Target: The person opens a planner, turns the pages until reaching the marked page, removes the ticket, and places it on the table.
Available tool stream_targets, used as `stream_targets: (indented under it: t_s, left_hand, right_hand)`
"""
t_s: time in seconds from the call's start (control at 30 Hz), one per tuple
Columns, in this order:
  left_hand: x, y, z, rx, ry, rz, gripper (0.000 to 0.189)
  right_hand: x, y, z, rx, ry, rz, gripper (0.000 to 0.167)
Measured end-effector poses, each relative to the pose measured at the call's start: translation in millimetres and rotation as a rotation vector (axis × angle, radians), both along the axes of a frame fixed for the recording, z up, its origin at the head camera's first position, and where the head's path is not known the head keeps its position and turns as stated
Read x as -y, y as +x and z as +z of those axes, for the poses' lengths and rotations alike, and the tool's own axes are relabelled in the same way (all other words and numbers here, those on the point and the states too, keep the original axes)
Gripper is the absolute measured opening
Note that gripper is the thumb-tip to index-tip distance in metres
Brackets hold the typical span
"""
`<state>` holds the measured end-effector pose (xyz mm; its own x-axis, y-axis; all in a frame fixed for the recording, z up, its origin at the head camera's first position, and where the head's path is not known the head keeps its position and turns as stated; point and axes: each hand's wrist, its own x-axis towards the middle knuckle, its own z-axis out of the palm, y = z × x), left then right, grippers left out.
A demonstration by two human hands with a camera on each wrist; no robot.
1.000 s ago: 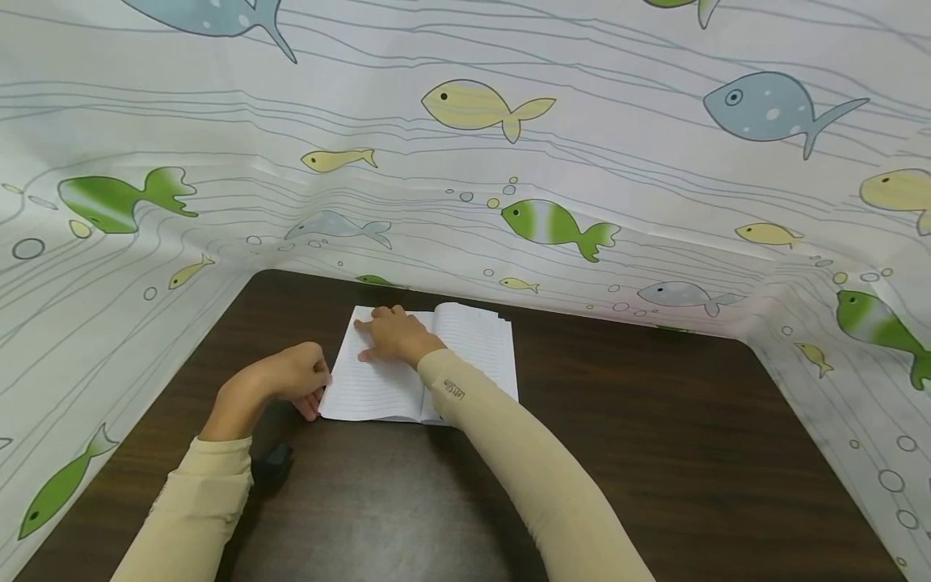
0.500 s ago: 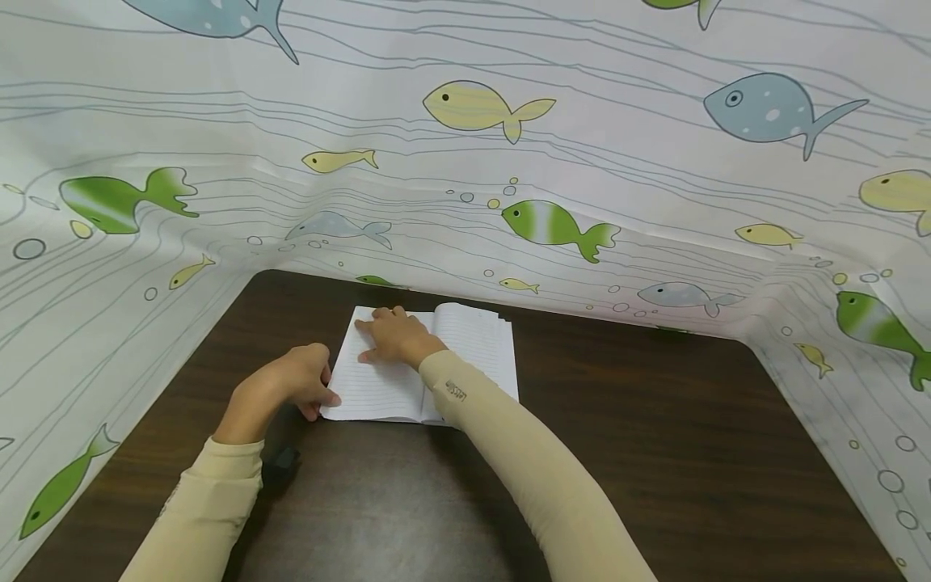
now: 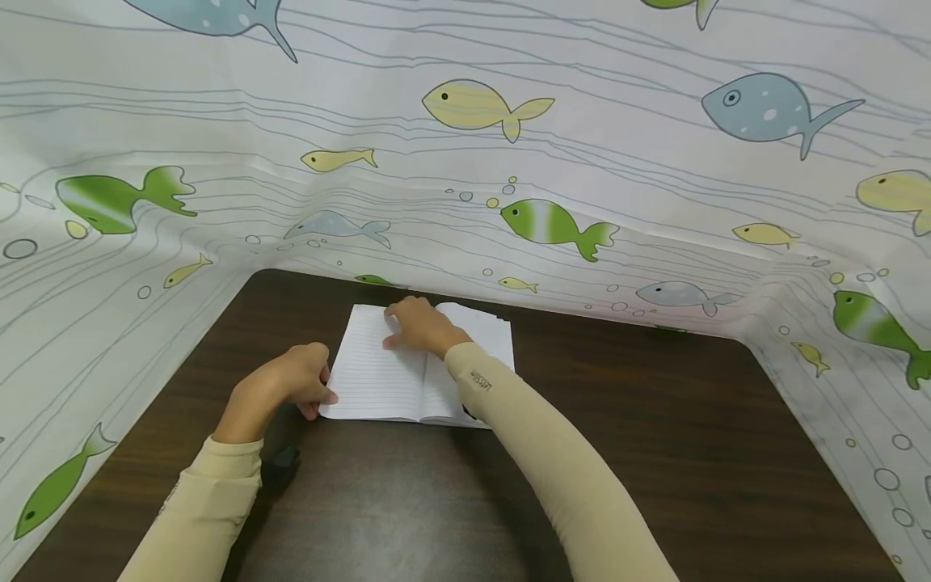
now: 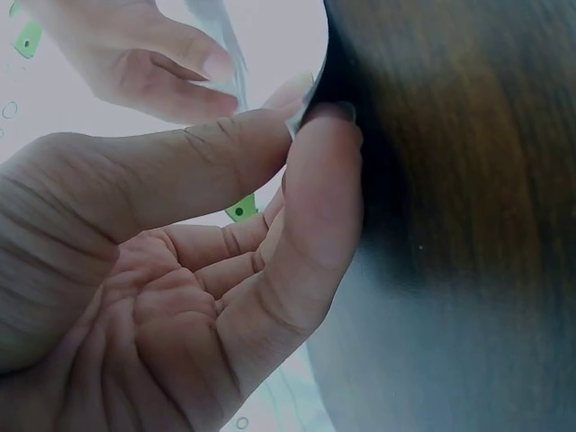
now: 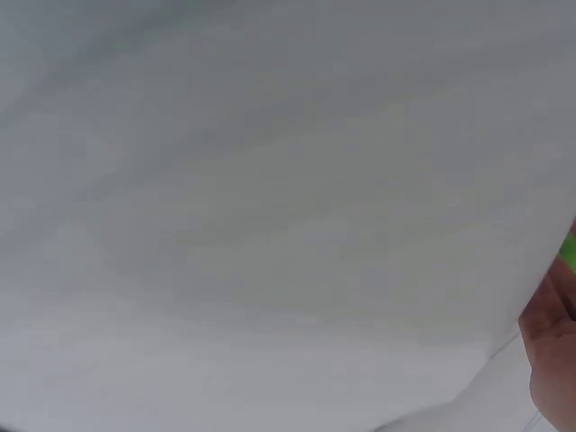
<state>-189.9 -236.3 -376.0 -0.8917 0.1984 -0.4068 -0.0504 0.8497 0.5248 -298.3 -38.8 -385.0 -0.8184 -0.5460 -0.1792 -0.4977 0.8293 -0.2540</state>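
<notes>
An open notebook with lined white pages lies near the back of the table. My left hand is at its lower left corner. In the left wrist view, the thumb and index finger of the left hand pinch the paper edge. My right hand rests over the upper part of the left page, close to the centre fold, with fingers fairly straight. It also shows behind the page edge in the left wrist view. White paper fills most of the right wrist view, and the right fingers are hidden there.
The dark brown wooden table extends to both sides and in front of the notebook. A white fish-patterned sheet rises along the back and sides. Below the left wrist sits a small dark object, partly covered.
My right hand has slid to the right over the left page, toward the fold. My left hand shifted slightly right at first, and its thumb now lies on top of the page corner.
</notes>
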Motion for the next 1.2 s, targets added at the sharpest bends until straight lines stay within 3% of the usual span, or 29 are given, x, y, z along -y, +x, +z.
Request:
stream_targets:
  t_s: [0.3,0.53,0.87,1.2]
  left_hand:
    - [1.3,1.1,-0.1,-0.003,-0.001,-0.004,0.025]
    - [1.7,1.3,0.6,0.007,-0.005,-0.008,0.024]
    - [1.6,0.2,0.4,0.003,0.009,-0.017,0.024]
    - [-0.1,0.1,1.1,0.007,0.005,-0.008,0.025]
  right_hand:
    - [-32,-13.7,13.4,0.0,-0.084,-0.089,0.056]
    - [-51,-21.1,18.3,0.005,-0.064,-0.152,0.055]
    - [-79,-21.4,28.2,0.055,-0.068,-0.269,0.057]
    - [-104,-21.6,26.6,0.08,-0.027,-0.348,0.058]
